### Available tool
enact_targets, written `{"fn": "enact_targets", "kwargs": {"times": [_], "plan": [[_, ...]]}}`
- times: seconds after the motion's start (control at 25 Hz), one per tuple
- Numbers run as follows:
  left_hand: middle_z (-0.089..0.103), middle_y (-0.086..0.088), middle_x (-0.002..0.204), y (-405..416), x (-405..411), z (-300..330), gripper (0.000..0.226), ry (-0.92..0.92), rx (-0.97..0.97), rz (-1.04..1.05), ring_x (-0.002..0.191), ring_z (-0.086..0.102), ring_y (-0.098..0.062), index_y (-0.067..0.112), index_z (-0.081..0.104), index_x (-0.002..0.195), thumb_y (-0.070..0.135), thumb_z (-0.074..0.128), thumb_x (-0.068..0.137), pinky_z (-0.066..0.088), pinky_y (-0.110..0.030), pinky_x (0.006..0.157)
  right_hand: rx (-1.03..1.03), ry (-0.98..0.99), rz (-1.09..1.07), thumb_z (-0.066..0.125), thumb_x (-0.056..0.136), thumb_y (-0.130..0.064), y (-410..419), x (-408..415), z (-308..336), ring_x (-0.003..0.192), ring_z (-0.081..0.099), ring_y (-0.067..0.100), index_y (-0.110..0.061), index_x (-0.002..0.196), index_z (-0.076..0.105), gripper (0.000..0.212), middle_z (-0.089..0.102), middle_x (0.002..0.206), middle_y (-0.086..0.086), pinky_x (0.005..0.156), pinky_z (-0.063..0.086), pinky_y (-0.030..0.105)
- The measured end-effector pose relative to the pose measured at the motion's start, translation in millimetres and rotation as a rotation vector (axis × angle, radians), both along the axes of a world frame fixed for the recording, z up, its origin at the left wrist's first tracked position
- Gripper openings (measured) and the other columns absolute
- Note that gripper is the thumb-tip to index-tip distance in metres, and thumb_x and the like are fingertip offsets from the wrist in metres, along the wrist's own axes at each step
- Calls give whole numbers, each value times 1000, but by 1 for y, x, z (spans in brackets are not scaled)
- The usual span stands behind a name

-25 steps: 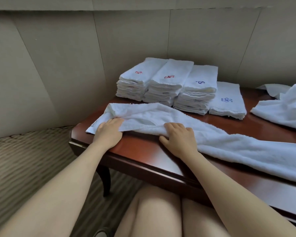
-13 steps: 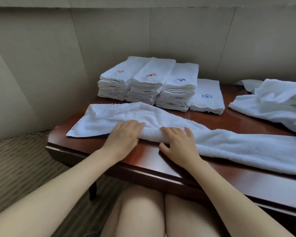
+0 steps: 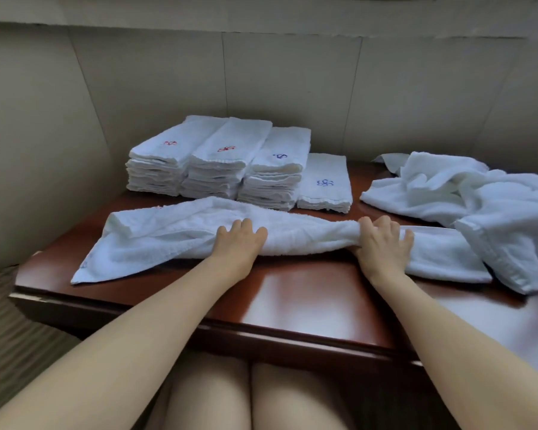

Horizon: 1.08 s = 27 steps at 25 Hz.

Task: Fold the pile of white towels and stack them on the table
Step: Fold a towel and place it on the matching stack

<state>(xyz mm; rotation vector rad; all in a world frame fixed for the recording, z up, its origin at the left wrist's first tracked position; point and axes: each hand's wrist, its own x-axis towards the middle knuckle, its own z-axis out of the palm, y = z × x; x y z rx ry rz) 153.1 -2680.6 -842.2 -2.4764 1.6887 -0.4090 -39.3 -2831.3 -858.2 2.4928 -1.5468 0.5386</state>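
A long white towel lies stretched across the front of the dark red wooden table, folded lengthwise into a band. My left hand lies flat on the towel's middle with its fingers straight. My right hand grips the towel further right, fingers curled over a bunched part. Behind the towel stand several stacks of folded white towels with red and blue embroidery. A loose pile of unfolded white towels lies at the right.
The table stands in a corner of beige panelled wall. Its left edge drops to a striped carpet. My knees are under the table's front edge. A low single stack sits at the right end of the folded row.
Both hands slid to the right along the towel; the right hand went from lying on it to gripping a bunched part. The view shifted right, showing more of the loose pile.
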Motion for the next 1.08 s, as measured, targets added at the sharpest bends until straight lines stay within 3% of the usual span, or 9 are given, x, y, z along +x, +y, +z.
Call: {"fn": "enact_targets", "kwargs": {"times": [0.12,0.24,0.36,0.52,0.64,0.72,0.8,0.92,1.08], "plan": [[43,-10,119,21,20,1,47,142,7,12,110,46,-29,15,36,129,0,43,85,36,-36,80,118,91,265,61,82,-31,-4,3,14,129,35,19,-30,132,42,54,43,134,-3,112,18,51],[43,-6,116,38,30,-4,44,248,3,-54,108,46,-26,17,41,126,4,44,84,37,-35,85,124,108,395,62,80,-44,22,-10,19,120,41,19,-38,131,46,54,47,116,-5,111,19,44],[42,-1,105,42,25,-3,32,425,-123,-37,104,45,-24,20,48,109,13,56,79,37,-32,82,-1,107,383,72,74,-42,38,-20,20,100,49,25,-29,117,60,46,45,94,-4,90,33,38],[39,5,93,55,15,1,28,510,-163,-167,91,40,-16,25,42,87,21,65,73,41,-32,77,-285,32,518,83,45,-10,53,-22,7,70,54,31,-9,75,60,38,54,80,9,65,43,36],[42,9,83,73,14,-4,16,487,-72,-302,81,42,-11,21,43,80,19,60,80,41,-29,71,-326,19,610,81,53,-10,63,-35,-10,56,52,27,-13,68,49,35,51,64,1,59,37,35],[44,11,73,79,17,-2,15,584,-50,-315,69,42,-8,18,44,73,17,57,81,38,-27,65,-321,6,499,80,57,-16,60,-43,-17,49,51,25,-14,65,49,32,50,55,-2,59,30,34],[42,10,63,76,20,8,25,701,54,-255,59,39,-7,17,42,65,20,59,83,34,-25,60,-294,45,322,79,56,-19,48,-42,-18,57,57,26,-14,67,56,26,55,60,1,68,31,37],[43,17,56,65,21,31,39,841,300,-142,54,40,-1,24,45,60,46,61,87,33,-21,61,-160,93,105,71,67,-21,29,-36,-19,92,58,29,-15,89,62,24,62,92,6,96,27,52],[68,16,75,50,22,48,41,1113,381,-18,73,63,0,22,69,78,58,51,88,47,-19,74,-81,58,72,58,81,-20,8,-32,-24,120,45,25,-16,111,57,30,53,124,3,109,16,53]]}}
